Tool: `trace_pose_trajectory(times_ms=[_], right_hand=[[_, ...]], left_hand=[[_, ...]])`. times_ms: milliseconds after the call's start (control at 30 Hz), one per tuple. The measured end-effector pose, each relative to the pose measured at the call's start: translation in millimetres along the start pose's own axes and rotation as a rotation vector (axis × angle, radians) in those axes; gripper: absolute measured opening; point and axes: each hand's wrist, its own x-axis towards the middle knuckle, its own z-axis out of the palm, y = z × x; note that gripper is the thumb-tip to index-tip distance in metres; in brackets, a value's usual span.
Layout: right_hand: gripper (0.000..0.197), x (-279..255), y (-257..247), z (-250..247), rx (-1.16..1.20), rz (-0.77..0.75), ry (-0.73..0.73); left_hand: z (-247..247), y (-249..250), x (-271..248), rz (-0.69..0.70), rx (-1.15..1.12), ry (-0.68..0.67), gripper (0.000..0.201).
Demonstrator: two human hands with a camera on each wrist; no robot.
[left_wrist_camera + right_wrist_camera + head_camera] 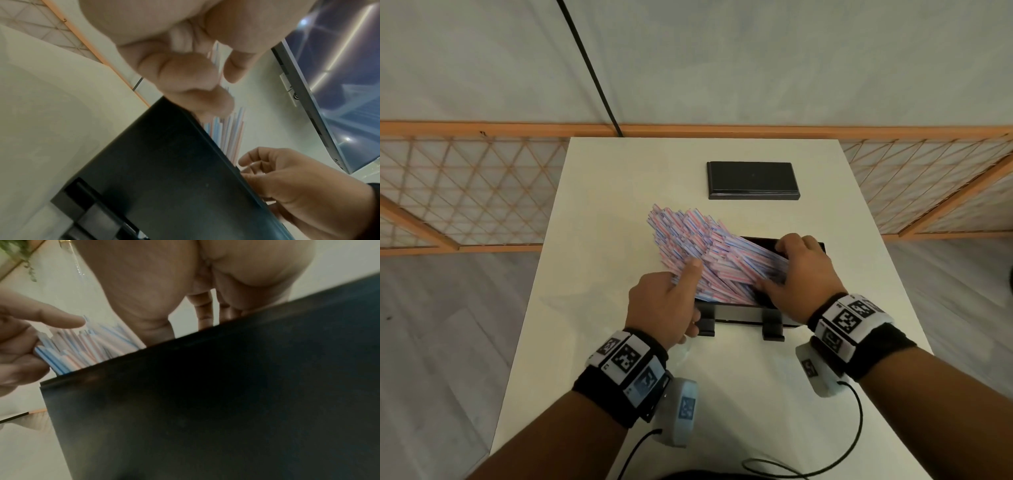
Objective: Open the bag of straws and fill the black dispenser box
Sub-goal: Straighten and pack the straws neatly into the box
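The open black dispenser box (743,313) stands on the white table (592,342) close in front of me. A thick bundle of pink, blue and white striped straws (698,240) lies slanted in it. The bundle's right end is down inside the box and its left end fans out over the box's left side. My left hand (678,294) holds the bundle's near left part, with the index finger stretched along the top. My right hand (801,270) grips the right end, fingers and thumb reaching down into the box (226,402). The right wrist view shows the left hand (24,353) curled round the straws (82,350).
The box's flat black lid (753,180) lies at the back of the table. An orange lattice fence (465,192) runs behind and beside the table. Cables from the wrist cameras trail over the near table edge (808,472). A monitor (329,97) shows in the left wrist view.
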Motion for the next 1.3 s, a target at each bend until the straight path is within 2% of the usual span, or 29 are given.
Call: trace_pose_trajectory(times_ms=[133, 233, 367, 533, 733, 833, 900, 967, 1067, 1133, 1200, 1300], right_hand=[[0.033, 0.9, 3.5, 2.4, -0.078, 0.066, -0.148], [0.027, 3.9, 1.3, 4.5, -0.009, 0.067, -0.201], [0.031, 4.2, -1.6, 7.2, 0.1, 0.017, -0.145], [0.037, 7.3, -3.7, 10.1, 0.066, 0.031, -0.17], [0.019, 11.6, -8.3, 9.7, 0.118, 0.031, -0.035], [0.019, 8.4, -6.1, 8.4, 0.13, 0.034, -0.051], [0.02, 5.2, -5.0, 6.0, 0.126, 0.032, -0.069], [0.024, 2.2, -3.6, 4.0, 0.108, 0.036, -0.113], [0.032, -0.5, 0.1, 4.4, 0.072, 0.018, -0.28], [0.031, -1.4, 2.2, 4.3, 0.079, -0.021, -0.357], [0.03, -0.5, 2.7, 2.4, 0.107, -0.048, -0.377], [0.032, 3.0, 3.1, -0.3, 0.127, -0.039, -0.406]], left_hand=[[5.9, -0.9, 1.8, -0.059, -0.031, -0.076, 0.055], [9.0, -0.1, 2.4, -0.108, -0.074, -0.11, 0.057], [10.1, 1.4, 4.8, -0.148, -0.156, -0.102, 0.044], [10.1, 2.8, 4.2, -0.165, -0.183, -0.116, 0.042], [17.0, 9.9, 5.3, -0.188, -0.262, -0.154, 0.053], [17.5, 10.4, 4.4, -0.184, -0.286, -0.159, 0.056], [14.3, 8.4, 2.1, -0.128, -0.181, -0.165, 0.06], [8.7, 7.4, -1.4, -0.014, -0.025, -0.132, 0.065], [-4.1, 3.0, -1.1, 0.182, 0.198, 0.001, 0.077], [-12.4, -3.8, 5.9, 0.253, 0.319, 0.106, 0.088], [-17.7, -10.3, 13.2, 0.274, 0.336, 0.187, 0.091], [-20.7, -10.5, 14.4, 0.284, 0.278, 0.263, 0.085]])
